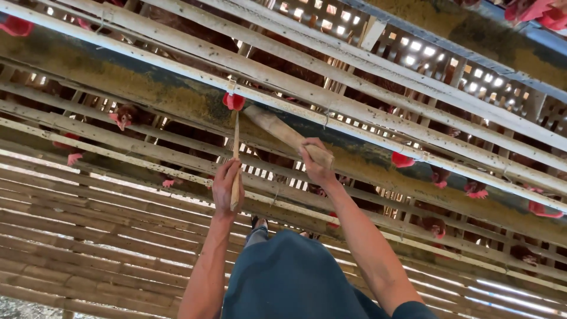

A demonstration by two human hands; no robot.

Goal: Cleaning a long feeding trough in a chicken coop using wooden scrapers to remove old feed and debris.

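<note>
The left hand (pixel 225 188) has its fingers wrapped around a thin wooden stick (pixel 235 155) pointing toward twelve o'clock; the right hand (pixel 315 165) grips a thick bamboo pole (pixel 279 130), angled toward ten o'clock, over the feed trough (pixel 147 80).

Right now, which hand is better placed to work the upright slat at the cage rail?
Left, probably. The left hand grips the thin slat, which runs up to the rail. The right hand is occupied holding the thick bamboo piece.

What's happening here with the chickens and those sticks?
A person stands at a long feed trough that runs along a bamboo-slat hen cage. The left hand holds a thin wooden stick upright against the trough; the right hand grips a thick bamboo piece. Brown hens poke their heads through the slats.
</note>
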